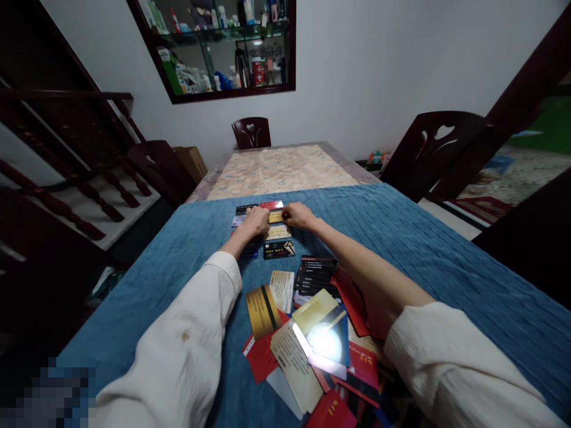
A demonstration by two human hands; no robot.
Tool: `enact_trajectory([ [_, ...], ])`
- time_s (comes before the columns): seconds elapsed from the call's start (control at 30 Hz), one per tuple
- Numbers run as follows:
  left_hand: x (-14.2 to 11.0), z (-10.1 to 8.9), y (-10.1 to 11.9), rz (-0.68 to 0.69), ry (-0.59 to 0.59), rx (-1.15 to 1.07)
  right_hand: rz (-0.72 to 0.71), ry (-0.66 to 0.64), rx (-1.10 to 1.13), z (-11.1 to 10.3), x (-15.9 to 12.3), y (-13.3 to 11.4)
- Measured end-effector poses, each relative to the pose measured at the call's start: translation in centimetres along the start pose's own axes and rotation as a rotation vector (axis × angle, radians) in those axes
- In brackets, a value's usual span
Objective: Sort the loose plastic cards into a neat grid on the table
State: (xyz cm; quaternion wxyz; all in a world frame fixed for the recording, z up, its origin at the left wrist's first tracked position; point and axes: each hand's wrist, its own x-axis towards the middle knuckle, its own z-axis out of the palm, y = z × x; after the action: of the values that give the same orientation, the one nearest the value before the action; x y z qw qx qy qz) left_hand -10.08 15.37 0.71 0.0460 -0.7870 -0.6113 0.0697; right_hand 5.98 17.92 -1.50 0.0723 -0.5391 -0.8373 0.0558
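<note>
Both my arms reach forward over a blue cloth [401, 238] that covers the near part of the table. My left hand [255, 221] and my right hand [298, 216] sit close together, fingers curled, each pinching one end of a gold card [276, 217] in a column of laid-out cards. A red card [271, 205] lies just beyond it, a pale gold card [278, 232] and a black card [279, 249] lie nearer to me. A loose heap of cards [312, 339] in red, gold, black and white spreads under my forearms.
Beyond the cloth the bare marbled tabletop [279, 169] runs to a dark wooden chair [251, 132]. More dark chairs stand at the left [160, 169] and right [435, 148]. A stair railing [66, 160] is at the left, a wall cabinet [223, 47] with bottles above.
</note>
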Motion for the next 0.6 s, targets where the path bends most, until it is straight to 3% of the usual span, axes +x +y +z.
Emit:
enact_trajectory([
  [0.6,-0.70,-0.07,-0.07,0.026,0.041,0.030,0.026,0.008,-0.001,0.13,-0.31,0.21],
])
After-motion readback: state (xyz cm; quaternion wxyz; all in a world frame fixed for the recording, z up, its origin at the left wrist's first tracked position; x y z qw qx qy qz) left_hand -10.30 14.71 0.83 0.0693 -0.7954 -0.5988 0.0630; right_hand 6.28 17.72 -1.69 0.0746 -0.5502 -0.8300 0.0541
